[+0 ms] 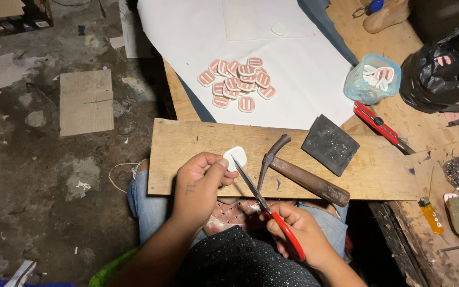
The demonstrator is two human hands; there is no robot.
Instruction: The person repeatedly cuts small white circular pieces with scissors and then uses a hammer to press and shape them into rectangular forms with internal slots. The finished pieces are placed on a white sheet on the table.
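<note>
head: scissors [264,204] in r hand [301,234], tips up-left at white piece [236,158].

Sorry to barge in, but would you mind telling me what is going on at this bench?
A seated person holds a small white piece in the left hand and has red-handled scissors in the right hand, blade tips at the piece's edge. This happens over a wooden board across the lap, where a hammer and a dark block lie. A pile of pink-and-white pieces sits on white paper beyond.
</note>
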